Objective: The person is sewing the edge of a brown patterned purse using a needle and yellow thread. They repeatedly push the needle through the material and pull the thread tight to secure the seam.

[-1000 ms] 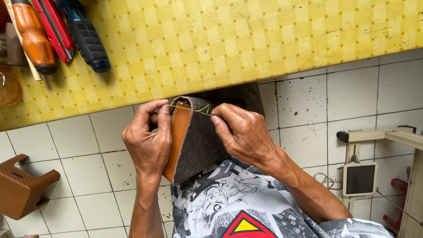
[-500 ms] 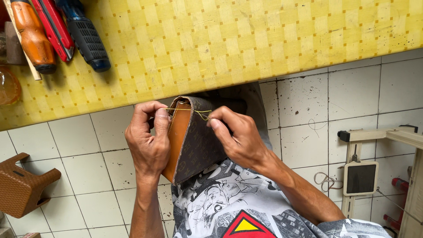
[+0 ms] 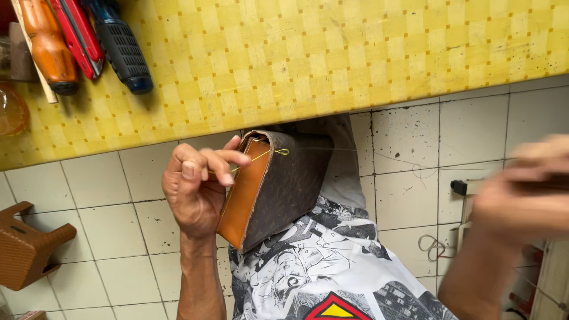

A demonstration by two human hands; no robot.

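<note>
A leather piece [image 3: 278,186], tan inside and dark brown outside, stands propped against my body below the table edge. My left hand [image 3: 198,184] rests against its tan side and pinches a yellow thread [image 3: 261,156] that passes through its top edge. My right hand [image 3: 524,198] is far out to the right, blurred by motion, fingers closed; a thin thread line runs from the leather toward it.
A yellow checked table [image 3: 332,53] fills the top. On its left end lie an orange-handled tool [image 3: 47,47], a red one [image 3: 77,35] and a blue-black one [image 3: 121,47]. A brown plastic stool [image 3: 26,246] stands on the white tiled floor [image 3: 415,178].
My right hand left the top edge of the leather and swung far to the right, drawing the thread out. My left hand stays on the leather, fingers now pinching the thread.
</note>
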